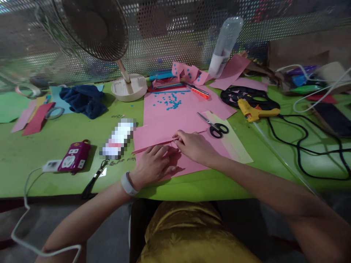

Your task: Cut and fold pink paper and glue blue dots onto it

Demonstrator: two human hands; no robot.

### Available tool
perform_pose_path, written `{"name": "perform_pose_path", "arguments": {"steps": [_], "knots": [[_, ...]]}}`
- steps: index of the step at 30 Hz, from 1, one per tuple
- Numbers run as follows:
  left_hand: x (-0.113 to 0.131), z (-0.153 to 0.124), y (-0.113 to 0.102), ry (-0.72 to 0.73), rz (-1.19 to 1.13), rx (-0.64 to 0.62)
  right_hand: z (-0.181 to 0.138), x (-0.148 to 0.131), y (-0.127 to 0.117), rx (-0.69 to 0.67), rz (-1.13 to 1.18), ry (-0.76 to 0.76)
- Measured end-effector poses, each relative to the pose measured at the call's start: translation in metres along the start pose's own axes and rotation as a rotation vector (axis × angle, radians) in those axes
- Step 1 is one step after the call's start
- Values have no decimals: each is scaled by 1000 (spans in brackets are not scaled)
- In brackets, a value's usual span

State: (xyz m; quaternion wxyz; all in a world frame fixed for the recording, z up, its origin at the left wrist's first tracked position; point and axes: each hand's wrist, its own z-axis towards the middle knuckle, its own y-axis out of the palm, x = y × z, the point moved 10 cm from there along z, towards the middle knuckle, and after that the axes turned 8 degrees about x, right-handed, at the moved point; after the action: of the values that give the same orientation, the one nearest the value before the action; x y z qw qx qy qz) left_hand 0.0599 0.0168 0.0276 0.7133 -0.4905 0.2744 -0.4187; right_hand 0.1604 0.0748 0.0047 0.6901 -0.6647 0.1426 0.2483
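A folded pink paper (152, 134) lies in front of me near the table's edge, over other pink sheets (156, 116). My left hand (152, 164), with a pale band on its wrist, rests across the near side of that paper, fingers stretched out. At the fold, my right hand (193, 147) pinches the pink paper between thumb and fingers. Just beyond the right hand are black-handled scissors (218, 128), lying partly open. Small blue paper pieces (174, 103) are scattered on the far pink sheet. A pale yellow sheet (234, 144) sticks out at the right.
A fan (128, 87) stands at the back left, near a dark blue cloth (83, 100). Left of the paper lie a blurred-out phone (119, 138) and a purple power adapter (75, 157). A yellow glue gun (255, 110), its black cord and a tilted bottle (226, 47) are right.
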Motion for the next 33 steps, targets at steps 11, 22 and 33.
{"name": "perform_pose_path", "arguments": {"steps": [11,22,33], "knots": [[2,1,1,3,39,-4,1,14,0,-17,114,79],[-5,-3,-2,-35,-4,43,5,12,3,17,101,18],[-2,-2,-3,0,37,42,2,7,-1,-6,63,18]]}}
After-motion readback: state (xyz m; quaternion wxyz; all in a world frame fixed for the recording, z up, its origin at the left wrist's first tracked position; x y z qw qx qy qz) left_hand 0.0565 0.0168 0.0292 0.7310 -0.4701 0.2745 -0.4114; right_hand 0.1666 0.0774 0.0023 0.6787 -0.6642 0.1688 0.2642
